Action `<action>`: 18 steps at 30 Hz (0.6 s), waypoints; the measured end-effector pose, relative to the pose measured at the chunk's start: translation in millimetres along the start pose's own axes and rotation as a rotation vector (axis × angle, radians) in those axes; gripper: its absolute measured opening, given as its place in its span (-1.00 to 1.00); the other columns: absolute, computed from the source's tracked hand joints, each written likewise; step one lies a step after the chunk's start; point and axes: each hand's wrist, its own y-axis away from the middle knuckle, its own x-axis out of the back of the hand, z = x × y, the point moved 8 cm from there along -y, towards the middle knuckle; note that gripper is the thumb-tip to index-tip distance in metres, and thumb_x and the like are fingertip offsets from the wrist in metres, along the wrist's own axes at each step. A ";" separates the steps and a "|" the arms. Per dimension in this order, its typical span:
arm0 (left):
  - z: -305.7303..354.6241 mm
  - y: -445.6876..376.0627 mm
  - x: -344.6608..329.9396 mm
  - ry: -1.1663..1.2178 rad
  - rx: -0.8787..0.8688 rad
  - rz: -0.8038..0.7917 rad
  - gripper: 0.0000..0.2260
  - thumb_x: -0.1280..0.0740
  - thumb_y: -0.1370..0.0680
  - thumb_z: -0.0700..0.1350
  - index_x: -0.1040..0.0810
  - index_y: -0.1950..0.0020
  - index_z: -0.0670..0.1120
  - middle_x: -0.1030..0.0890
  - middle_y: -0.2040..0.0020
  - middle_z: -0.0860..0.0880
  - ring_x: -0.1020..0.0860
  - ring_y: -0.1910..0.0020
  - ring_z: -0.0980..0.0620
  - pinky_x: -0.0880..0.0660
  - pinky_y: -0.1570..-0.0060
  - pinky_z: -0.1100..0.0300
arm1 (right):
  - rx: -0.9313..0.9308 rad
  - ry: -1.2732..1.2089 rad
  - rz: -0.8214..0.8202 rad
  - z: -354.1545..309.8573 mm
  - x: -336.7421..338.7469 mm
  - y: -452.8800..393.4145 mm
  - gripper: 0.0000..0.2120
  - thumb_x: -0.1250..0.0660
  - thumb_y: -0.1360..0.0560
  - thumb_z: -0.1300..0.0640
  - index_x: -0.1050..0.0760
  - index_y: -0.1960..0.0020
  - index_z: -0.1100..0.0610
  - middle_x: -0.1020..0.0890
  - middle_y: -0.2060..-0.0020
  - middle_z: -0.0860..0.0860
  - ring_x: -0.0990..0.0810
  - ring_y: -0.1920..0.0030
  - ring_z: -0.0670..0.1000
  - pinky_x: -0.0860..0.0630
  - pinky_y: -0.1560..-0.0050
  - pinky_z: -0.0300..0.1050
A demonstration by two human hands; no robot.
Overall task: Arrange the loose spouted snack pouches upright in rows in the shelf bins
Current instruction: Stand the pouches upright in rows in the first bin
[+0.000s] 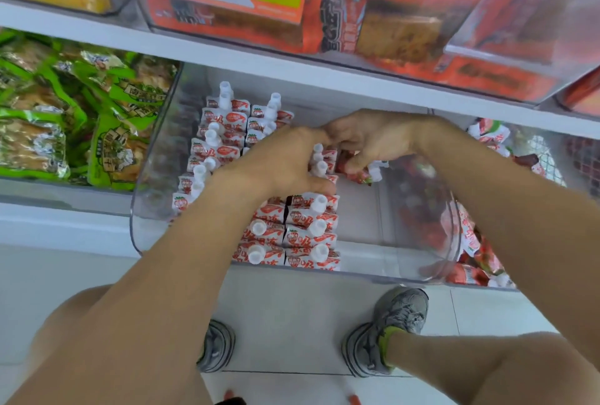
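Pouches (293,236) with white spouts and red strawberry print are seen standing upright in rows inside a clear plastic bin (418,271) on the middle shelf. The left hand (285,164) is laid over the rows, fingers curled down against the spouted tops; whether a pouch is actually grasped by it cannot be told. Just beyond its fingertips, the right hand (373,138) is closed round a single pouch (360,171), which is held tilted, its white cap pointing away to that hand's outer side. Nearer the body than the left hand, two tidy columns of upright pouches are packed against the bin's front wall; beyond that hand, further rows reach towards the back. To the outer side of the right hand, a heap of loose pouches (474,242) is seen lying in a neighbouring bin. To the outer side of the left hand, green snack packets (65,119) are piled in another bin. Above both hands, orange-red packets (373,15) are stacked on the upper shelf.
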 end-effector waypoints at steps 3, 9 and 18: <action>-2.3 -1.7 0.6 -0.030 0.012 0.024 -0.47 -0.58 -0.29 0.13 -0.54 -0.18 -0.02 -0.63 0.01 0.04 -0.57 0.07 0.07 -0.53 0.03 0.15 | -0.006 0.008 0.297 5.6 28.8 15.5 -0.55 -0.43 -0.42 0.41 -0.49 -0.27 0.15 -0.61 -0.15 0.12 -0.58 -0.15 0.00 -0.49 -0.24 -0.23; -3.4 -1.0 3.8 -0.019 0.013 0.041 -0.42 -0.59 -0.26 0.15 -0.55 -0.20 -0.02 -0.60 0.03 0.07 -0.53 0.09 0.09 -0.45 0.10 0.23 | -0.235 0.794 0.345 13.9 25.6 23.3 -0.07 -0.65 -0.03 -0.23 -0.44 -0.30 0.06 -0.57 -0.15 0.10 -0.54 -0.14 0.18 -0.52 -0.08 -0.02; -3.4 1.7 4.2 -0.007 0.028 0.034 -0.46 -0.58 -0.27 0.15 -0.55 -0.16 -0.01 -0.62 0.04 0.07 -0.56 0.07 0.08 -0.54 0.02 0.11 | -0.199 0.590 0.457 12.2 44.2 32.0 -0.76 -0.38 -0.50 0.15 -0.50 -0.16 0.10 -0.58 0.02 0.04 -0.54 -0.11 0.14 -0.42 -0.01 -0.13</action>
